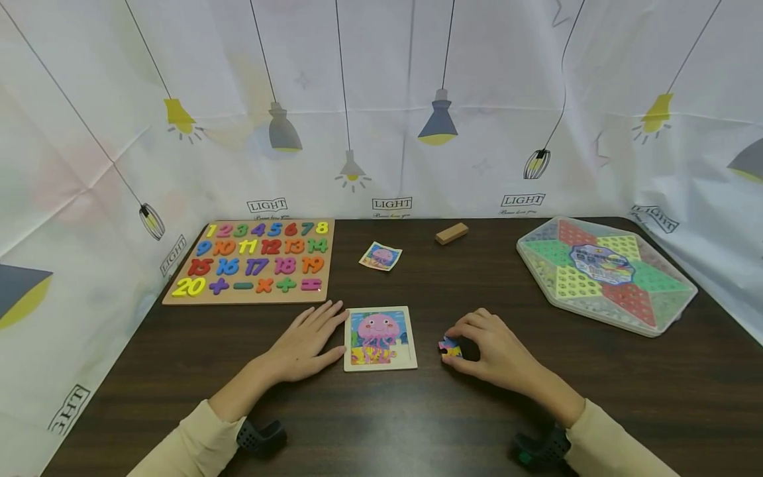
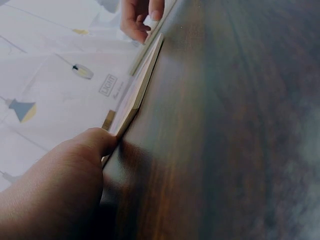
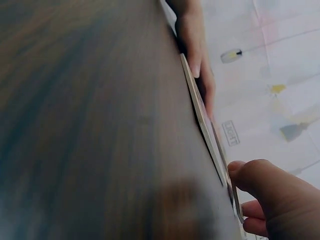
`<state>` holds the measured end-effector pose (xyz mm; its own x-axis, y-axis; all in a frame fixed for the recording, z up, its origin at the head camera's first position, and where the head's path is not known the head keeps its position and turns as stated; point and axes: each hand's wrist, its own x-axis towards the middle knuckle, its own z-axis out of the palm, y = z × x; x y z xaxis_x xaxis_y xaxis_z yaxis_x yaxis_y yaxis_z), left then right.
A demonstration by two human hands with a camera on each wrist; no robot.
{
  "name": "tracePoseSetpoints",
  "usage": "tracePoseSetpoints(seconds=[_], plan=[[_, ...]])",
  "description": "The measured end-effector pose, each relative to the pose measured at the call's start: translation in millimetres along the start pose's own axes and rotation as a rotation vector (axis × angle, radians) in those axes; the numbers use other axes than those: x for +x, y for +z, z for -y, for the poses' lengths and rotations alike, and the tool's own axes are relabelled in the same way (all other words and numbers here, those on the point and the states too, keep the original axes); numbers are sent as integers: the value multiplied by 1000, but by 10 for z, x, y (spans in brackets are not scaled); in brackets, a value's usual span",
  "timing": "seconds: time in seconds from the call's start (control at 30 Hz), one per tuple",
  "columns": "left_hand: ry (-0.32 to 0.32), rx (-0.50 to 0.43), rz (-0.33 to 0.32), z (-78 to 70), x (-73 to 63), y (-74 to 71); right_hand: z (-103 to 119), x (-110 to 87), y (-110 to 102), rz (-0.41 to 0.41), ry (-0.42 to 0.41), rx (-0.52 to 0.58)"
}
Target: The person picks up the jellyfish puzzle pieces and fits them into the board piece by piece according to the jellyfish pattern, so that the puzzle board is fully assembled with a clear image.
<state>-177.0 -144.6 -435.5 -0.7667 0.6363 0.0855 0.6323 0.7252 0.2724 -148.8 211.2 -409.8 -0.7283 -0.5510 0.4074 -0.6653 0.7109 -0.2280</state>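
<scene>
A square jigsaw board with a pink jellyfish picture lies flat in the middle of the table. Its lower right corner shows bare wood where no piece sits. My left hand lies palm down with fingers spread, thumb and fingertips touching the board's left edge. To the right of the board, my right hand pinches a jigsaw piece in blue, pink and yellow between thumb and fingers. In the right wrist view the piece is seen edge-on, and the left hand appears beyond the board.
Behind the left hand lies a wooden number board with colourful digits. A small jellyfish picture card and a wooden block are farther back. A hexagonal Chinese checkers case occupies the right. A printed cloth hangs behind the dark table.
</scene>
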Motion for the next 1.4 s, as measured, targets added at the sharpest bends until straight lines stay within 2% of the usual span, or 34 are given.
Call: tracePoseSetpoints(seconds=[0.83, 1.07, 1.4], plan=[[0, -3, 9, -1, 6, -10, 286, 332, 184, 27, -64, -15], [2, -5, 5, -5, 4, -12, 345, 387, 245, 55, -71, -27], [1, -10, 4, 3, 8, -5, 396, 442, 329, 40, -86, -28]])
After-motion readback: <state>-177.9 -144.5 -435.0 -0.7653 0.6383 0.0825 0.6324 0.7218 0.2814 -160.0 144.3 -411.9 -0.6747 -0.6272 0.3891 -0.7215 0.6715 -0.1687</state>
